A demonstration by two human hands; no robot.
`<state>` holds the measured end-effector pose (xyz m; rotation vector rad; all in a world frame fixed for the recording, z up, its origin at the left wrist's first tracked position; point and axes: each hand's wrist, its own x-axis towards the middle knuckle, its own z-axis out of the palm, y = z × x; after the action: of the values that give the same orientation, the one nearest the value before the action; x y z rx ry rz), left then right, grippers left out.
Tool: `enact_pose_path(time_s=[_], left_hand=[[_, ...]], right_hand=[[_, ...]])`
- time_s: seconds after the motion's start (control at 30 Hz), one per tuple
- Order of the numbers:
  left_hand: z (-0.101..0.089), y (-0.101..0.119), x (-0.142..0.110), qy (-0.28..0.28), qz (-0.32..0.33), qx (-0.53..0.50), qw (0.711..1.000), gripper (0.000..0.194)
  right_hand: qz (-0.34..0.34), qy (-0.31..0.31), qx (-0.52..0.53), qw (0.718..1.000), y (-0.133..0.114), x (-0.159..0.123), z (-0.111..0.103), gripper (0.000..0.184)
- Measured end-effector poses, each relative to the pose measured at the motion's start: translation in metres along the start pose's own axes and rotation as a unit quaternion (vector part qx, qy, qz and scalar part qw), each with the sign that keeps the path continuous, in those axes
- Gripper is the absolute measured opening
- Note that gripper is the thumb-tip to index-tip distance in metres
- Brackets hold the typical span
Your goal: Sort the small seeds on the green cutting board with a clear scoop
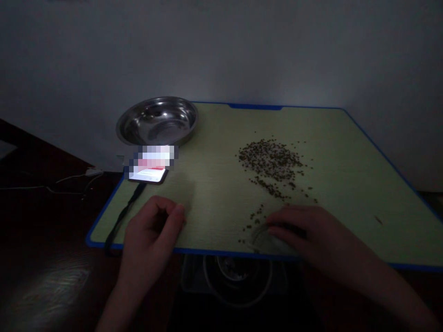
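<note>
The light is dim. My left hand (152,230) rests on the front edge of the green table (214,184), its fingers curled in with the thumb against them; what is inside is hidden. My right hand (308,233) lies at the front edge too, its fingers bent over the rim of a faint clear round container (261,240). A loose heap of small dark seeds (272,163) is spread just beyond my right hand, and a few stray ones lie near the container.
A steel bowl (157,121) stands at the table's back left corner. A phone (148,175) with a lit screen lies in front of it, with a dark strap (121,216) trailing to the edge. A wall is behind. Under the table sits a box with a round vessel (235,274).
</note>
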<state>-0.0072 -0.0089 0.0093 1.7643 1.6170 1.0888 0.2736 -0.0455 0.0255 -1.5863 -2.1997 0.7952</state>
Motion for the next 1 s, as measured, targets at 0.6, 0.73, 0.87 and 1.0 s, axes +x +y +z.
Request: enact_pose_path(time_s=[0.6,0.73,0.87,1.0], left_hand=[[-0.002,-0.005,0.001,-0.007,0.012,0.024,1.0,0.024],[-0.001,-0.007,0.001,-0.008,0.014,0.025,1.0,0.024],[-0.001,-0.006,0.001,-0.007,0.023,0.038,0.999,0.024],[-0.002,-0.001,0.002,-0.003,0.026,0.04,0.999,0.024]], right_hand=[[0.097,0.163,-0.009,0.982,0.021,-0.001,-0.018,0.022],[0.093,0.155,0.003,0.983,0.019,-0.001,-0.018,0.021],[0.09,0.151,-0.004,0.984,0.021,-0.005,-0.017,0.021],[0.077,0.125,-0.004,0.989,0.017,0.001,-0.011,0.021]])
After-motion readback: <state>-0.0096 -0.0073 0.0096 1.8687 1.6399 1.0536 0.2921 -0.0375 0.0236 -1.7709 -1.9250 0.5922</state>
